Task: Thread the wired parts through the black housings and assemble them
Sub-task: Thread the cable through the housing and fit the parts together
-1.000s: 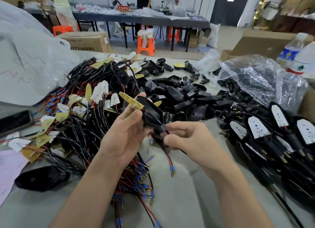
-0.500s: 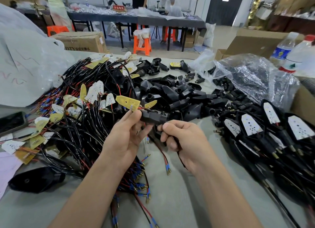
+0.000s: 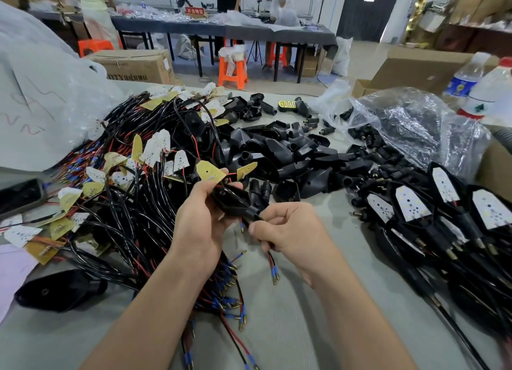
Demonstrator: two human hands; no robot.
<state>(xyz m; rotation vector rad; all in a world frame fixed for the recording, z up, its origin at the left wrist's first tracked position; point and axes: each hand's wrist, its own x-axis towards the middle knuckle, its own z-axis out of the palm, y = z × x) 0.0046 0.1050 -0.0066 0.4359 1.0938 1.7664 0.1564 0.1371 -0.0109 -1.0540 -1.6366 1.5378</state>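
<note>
A red sign point(image 3: 194, 11) on the far table is showing white Chinese characters, 不合格区. The cardboard box point(image 3: 133, 66) at the far left is showing the letters "DTY" and some Chinese print too blurred to read. The labels on the two plastic bottles point(image 3: 465, 81) at the far right are too small to read.

You are holding both forearms out over the grey table point(image 3: 304, 328), with your hands meeting near its middle. Your left hand point(image 3: 202, 220) is turned palm inward. Its fingers are curling round the wide body of a black housing point(image 3: 234, 200), and its thumb is lying by the yellow board point(image 3: 210, 171) that is sticking out of the housing's far end.

Your right hand point(image 3: 288, 231) is sitting just right of the housing's narrow neck with its fingers closed, pinching the black cable point(image 3: 273, 267) that is coming out of it. The cable's red and black leads, with blue-sleeved tips, are hanging below your fist.

The pile of wired parts point(image 3: 124, 203) is lying to the left. The loose housings point(image 3: 291, 153) are lying just beyond your hands, and the assembled units point(image 3: 443, 211) are lying to the right.
</note>
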